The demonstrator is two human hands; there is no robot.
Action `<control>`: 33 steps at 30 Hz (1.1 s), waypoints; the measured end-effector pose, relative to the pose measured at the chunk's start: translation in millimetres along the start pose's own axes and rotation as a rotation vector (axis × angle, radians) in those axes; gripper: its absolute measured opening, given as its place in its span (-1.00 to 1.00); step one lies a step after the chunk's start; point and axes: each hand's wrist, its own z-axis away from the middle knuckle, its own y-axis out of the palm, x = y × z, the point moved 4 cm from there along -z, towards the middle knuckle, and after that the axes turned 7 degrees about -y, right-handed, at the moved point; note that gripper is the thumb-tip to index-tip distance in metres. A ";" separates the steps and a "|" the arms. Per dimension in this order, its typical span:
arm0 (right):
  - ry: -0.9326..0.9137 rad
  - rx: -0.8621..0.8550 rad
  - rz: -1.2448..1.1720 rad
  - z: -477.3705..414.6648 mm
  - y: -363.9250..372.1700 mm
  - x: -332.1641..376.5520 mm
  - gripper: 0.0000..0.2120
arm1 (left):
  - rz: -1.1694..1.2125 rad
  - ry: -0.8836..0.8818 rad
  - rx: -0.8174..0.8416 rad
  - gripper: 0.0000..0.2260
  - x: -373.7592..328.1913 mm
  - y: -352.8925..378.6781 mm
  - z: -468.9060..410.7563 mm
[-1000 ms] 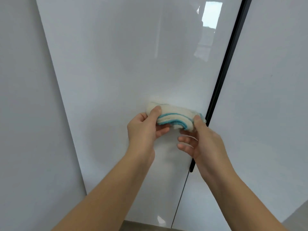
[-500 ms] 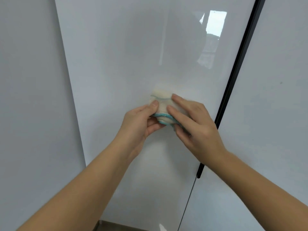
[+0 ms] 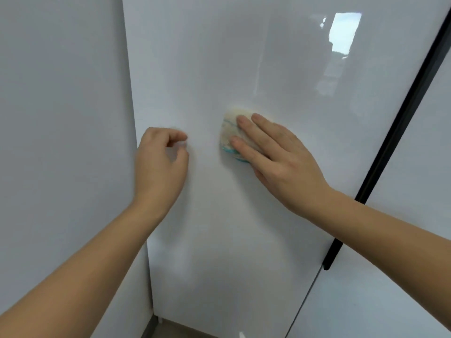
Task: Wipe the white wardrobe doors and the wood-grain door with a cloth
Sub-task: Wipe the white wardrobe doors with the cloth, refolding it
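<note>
Wiping stroke on the glossy white wardrobe door [image 3: 219,69]. The right hand [image 3: 275,157] lies flat, its fingers straight and close together. It presses the folded cream cloth with teal-blue stripes [image 3: 230,132] against the panel at about mid-height. A flat palm spreads pressure across the pad, and the folding probably gives a thicker, firmer face that will not bunch. The left hand [image 3: 159,164] hovers just left of the cloth with fingers loosely curled around nothing; whether it touches the surface cannot be judged. It seems idle, one hand being enough to drive the cloth. The long black vertical handle strip [image 3: 400,123] separates this door from the neighbouring white door [image 3: 427,167] on the right, and a plain pale wall panel [image 3: 61,118] adjoins on the left. A bright window reflection [image 3: 344,32] marks the high gloss, on which smears would likely show. The wood-grain door is not in view, so at least that part of the task seems to remain.
</note>
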 end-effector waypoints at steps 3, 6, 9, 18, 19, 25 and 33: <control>-0.136 0.038 -0.102 15.3 28.9 45.9 -0.70 | -0.118 0.137 -0.052 -0.64 16.7 -2.8 2.5; -0.326 0.156 -0.167 35.9 64.6 98.4 -0.68 | -0.113 0.095 -0.048 -0.52 32.0 -6.8 7.3; -0.431 0.177 -0.154 23.8 71.7 102.4 -0.75 | -0.094 0.016 -0.016 -0.49 44.9 -8.5 8.7; -0.068 -0.141 -0.034 -48.7 58.3 62.6 -0.73 | 0.207 -0.218 0.004 -0.54 70.3 -16.3 10.2; -0.068 -0.140 -0.076 -38.7 69.9 81.2 -0.74 | 0.226 -0.249 0.007 -0.55 78.7 -16.4 14.0; -0.267 0.078 -0.236 26.6 137.6 184.9 -0.63 | 0.295 -0.425 0.046 -0.62 116.9 -10.1 54.0; -0.266 0.036 -0.185 -2.7 105.7 142.6 -0.79 | 0.248 -0.494 0.130 -0.62 149.4 -9.7 88.3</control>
